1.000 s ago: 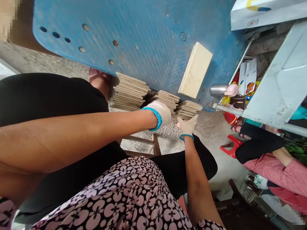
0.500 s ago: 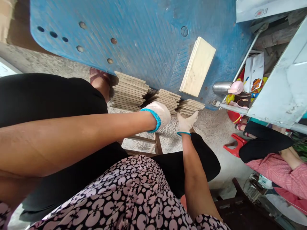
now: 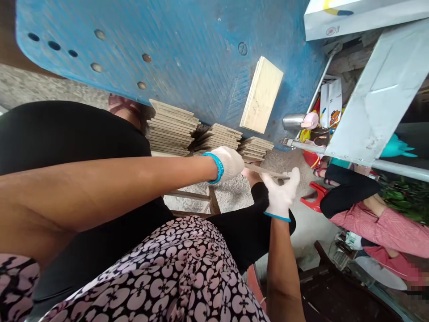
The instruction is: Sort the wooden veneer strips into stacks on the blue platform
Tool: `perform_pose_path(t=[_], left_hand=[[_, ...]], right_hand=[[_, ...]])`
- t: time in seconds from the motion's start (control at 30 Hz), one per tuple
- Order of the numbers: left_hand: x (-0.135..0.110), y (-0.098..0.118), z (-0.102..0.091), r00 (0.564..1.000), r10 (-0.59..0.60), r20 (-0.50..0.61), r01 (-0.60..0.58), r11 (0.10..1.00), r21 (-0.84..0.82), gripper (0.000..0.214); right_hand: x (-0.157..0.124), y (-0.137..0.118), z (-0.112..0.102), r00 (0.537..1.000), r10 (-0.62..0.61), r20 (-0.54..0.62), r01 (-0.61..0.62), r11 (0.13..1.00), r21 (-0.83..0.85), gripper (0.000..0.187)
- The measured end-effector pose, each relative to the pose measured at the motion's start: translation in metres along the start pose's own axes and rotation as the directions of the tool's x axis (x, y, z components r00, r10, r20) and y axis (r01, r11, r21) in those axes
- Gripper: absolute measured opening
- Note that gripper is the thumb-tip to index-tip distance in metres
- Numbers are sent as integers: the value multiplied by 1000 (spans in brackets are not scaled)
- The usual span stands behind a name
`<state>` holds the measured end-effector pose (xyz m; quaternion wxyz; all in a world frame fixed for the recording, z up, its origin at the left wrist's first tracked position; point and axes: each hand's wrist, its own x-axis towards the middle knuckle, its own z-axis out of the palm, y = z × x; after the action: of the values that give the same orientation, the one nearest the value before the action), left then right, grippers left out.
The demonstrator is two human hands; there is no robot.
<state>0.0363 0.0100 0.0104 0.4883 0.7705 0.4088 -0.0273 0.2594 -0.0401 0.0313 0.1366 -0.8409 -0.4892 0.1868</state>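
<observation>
A thin wooden board (image 3: 259,169), seen nearly edge-on, is held between my two white-gloved hands in front of the stacks. My left hand (image 3: 229,163) closes around its left end, the fingers mostly hidden by the back of the glove. At the other end, my right hand (image 3: 280,191) grips it from below, thumb and fingers bent. Behind the hands stand three stacks of similar boards: a tall left stack (image 3: 172,129), a middle stack (image 3: 219,136) and a lower right stack (image 3: 256,147). A few paler boards (image 3: 263,96) lie piled on the blue table.
The blue table (image 3: 187,44) has several holes. A steel flask (image 3: 293,121) with a pink lid stands near its right edge, by a metal rail (image 3: 308,146). A red stool (image 3: 315,197) and a seated person (image 3: 362,210) are at the right. A wooden frame (image 3: 212,201) is below my hands.
Both hands have moved right and away from the stacks; a thin board now shows between them. My right hand has come lower and nearer to me. The view has shifted to the right.
</observation>
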Motion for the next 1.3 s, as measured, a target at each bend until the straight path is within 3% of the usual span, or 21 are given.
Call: perform_pose_path(t=[0.07,0.17,0.33,0.47,0.57,0.73,0.8,0.93,1.07,1.2,1.3], left_hand=[[-3,5,-4,996,86,1,-86,992,93,28],[1,8,-5,983,181,-41,-176,980,98,35],[13,11,-8,977,209,31,-206,976,-72,40],[15,8,-15,999,45,19,-36,938,-346,35],[15,3,-16,993,-103,52,115,842,-527,35],[13,-9,-18,979,-197,59,149,482,-863,27],[9,-14,-22,962,-263,78,189,431,-882,26],[0,-22,-30,909,-402,112,307,461,-832,28],[-8,-25,-33,894,-437,98,350,543,-763,26],[-15,-25,-31,883,-452,121,396,583,-709,32],[-17,-26,-30,899,-425,111,373,606,-703,37]], right_hand=[[-5,-10,-23,996,-92,-18,93,994,55,121],[-10,-27,-48,978,-209,-23,210,971,113,117],[0,-55,-60,952,-306,-10,304,939,164,112],[22,-70,-49,959,-275,-71,283,901,329,104],[34,-71,-31,972,-216,-91,234,865,443,98],[24,-66,6,982,-116,146,24,857,515,110],[13,-67,19,962,-128,240,2,886,463,120],[-4,-78,37,927,-120,355,52,979,196,128],[-10,-92,52,916,-52,398,59,998,-6,129],[-14,-99,62,908,-80,412,92,996,-11,128],[-11,-96,66,904,-142,403,127,990,64,121]])
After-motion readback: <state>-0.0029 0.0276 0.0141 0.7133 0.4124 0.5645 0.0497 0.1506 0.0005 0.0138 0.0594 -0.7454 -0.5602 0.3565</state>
